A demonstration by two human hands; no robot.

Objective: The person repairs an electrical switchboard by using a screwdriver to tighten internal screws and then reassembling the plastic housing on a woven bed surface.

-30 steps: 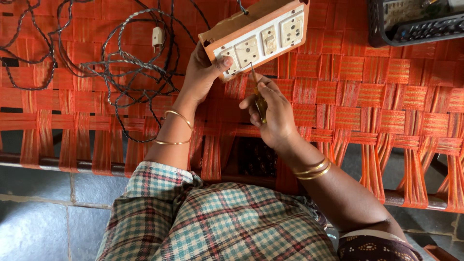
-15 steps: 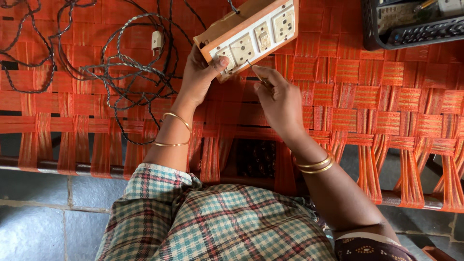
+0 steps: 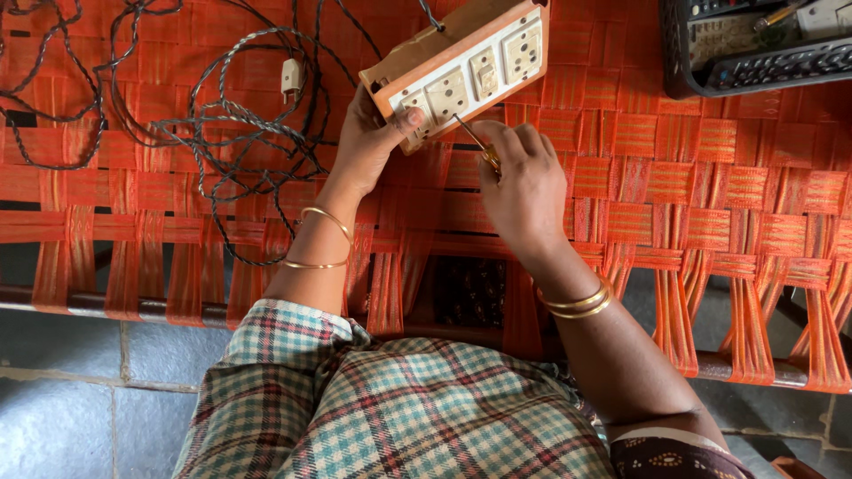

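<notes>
While both hands work above the woven cot, the items read as follows:

- Switchboard box [image 3: 461,66]: wooden, orange-edged, with a cream face of sockets and switches; held tilted above the cot, its top right corner cut off by the frame edge.
- Left hand [image 3: 368,146]: clasped round the box's lower left end, thumb pressed on the face; fingers hidden behind the box.
- Right hand [image 3: 524,182]: closed around a screwdriver [image 3: 475,142]; only the thin shaft and a bit of yellow handle show, the tip touching the box face.
- Cord tangle [image 3: 222,133]: dark twisted wire with a small white plug [image 3: 290,78], lying left of the box; its ends run out of view.
- Black tray [image 3: 754,75]: top right, partly cut off; contents hard to make out.
- Woven cot [image 3: 710,204]: orange strapping beneath everything.
</notes>
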